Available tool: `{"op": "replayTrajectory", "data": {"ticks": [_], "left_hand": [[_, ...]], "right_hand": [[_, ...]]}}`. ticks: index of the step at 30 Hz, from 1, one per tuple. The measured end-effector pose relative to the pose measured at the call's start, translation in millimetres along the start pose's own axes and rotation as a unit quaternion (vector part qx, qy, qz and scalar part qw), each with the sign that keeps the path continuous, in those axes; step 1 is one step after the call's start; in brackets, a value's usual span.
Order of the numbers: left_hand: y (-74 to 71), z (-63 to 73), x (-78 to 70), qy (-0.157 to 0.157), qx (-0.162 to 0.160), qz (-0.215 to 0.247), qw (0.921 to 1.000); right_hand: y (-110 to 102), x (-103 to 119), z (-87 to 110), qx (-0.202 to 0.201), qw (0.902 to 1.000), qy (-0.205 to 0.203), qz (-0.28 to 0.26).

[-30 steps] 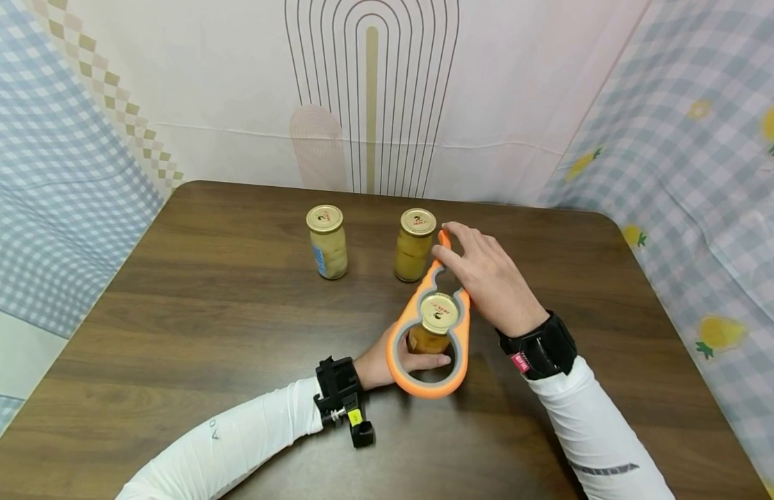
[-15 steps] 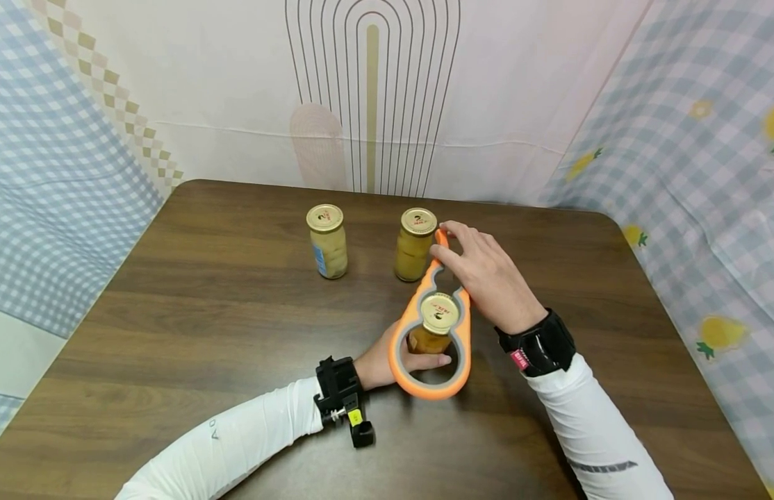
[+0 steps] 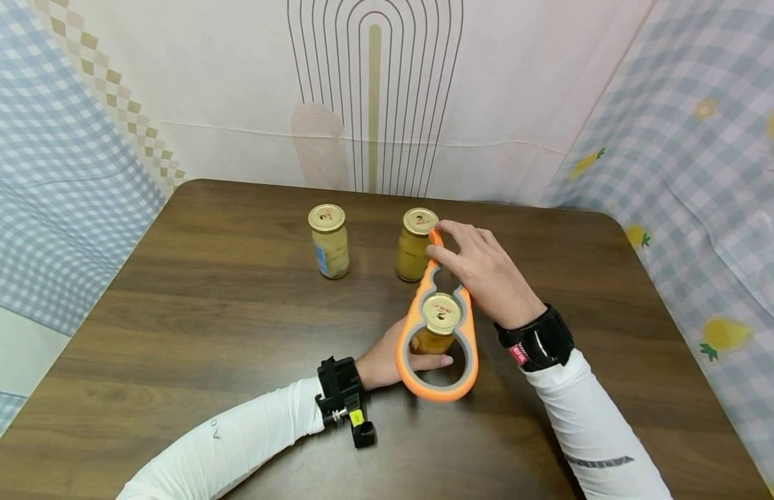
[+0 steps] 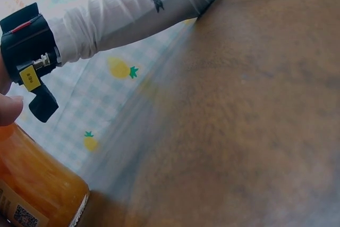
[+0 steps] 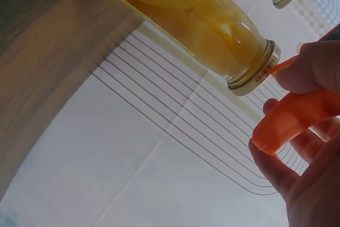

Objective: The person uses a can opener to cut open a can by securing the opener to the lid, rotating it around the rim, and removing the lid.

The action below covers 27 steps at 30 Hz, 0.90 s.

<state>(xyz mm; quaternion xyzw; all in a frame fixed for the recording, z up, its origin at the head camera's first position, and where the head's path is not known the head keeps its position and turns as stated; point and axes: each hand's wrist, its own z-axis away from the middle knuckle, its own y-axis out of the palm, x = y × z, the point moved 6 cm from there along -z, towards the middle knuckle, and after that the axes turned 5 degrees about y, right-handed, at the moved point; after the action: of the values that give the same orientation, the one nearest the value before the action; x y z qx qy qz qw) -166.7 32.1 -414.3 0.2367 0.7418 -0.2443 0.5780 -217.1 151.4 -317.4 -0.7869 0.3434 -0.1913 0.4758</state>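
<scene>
My left hand [image 3: 382, 357] grips a glass jar [image 3: 432, 342] of orange fruit near the middle of the table, its thumb across the front. A label and the jar's base show in the left wrist view. Around the jar's gold lid [image 3: 442, 313] sits the narrower opening of an orange jar opener [image 3: 442, 396] with a grey lining; its large ring extends toward me. At the far end, my right hand [image 3: 490, 278] holds the opener's handle [image 5: 292, 123] between thumb and fingers. The right palm covers part of the other handle arm.
Just behind the opener's handle tip stands a second jar [image 3: 413, 255] with a gold lid, close to my right fingers. Farther left is a third jar [image 3: 329, 250] with a blue label. Patterned cloths [image 3: 237, 90] hang behind and beside the brown table [image 3: 237, 292].
The opener has turned a little counterclockwise: its handle end, with my right hand, has shifted left, and the big ring has swung right. My left hand stays on the jar.
</scene>
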Motion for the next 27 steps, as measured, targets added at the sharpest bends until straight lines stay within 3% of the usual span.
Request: {"op": "replayTrajectory", "data": {"ticks": [6, 16, 22, 27], "left_hand": [[-0.1, -1.5, -2.3, 0.022, 0.003, -0.006, 0.9997], [-1.3, -1.3, -2.2, 0.015, 0.004, -0.041, 0.9991], [-1.3, -1.7, 0.3, 0.027, 0.001, -0.063, 0.9976], [-0.7, -4.4, 19.2, 0.034, -0.006, -0.06, 0.9976]], "right_hand": [[1.2, -0.7, -1.4, 0.003, 0.9999, -0.008, -0.007], [2.3, -0.4, -3.6, 0.008, 0.9996, -0.014, -0.024], [3.9, 0.2, -5.7, 0.007, 0.9993, -0.026, -0.027], [4.2, 0.2, -6.9, 0.008, 0.9989, -0.036, -0.03]]}}
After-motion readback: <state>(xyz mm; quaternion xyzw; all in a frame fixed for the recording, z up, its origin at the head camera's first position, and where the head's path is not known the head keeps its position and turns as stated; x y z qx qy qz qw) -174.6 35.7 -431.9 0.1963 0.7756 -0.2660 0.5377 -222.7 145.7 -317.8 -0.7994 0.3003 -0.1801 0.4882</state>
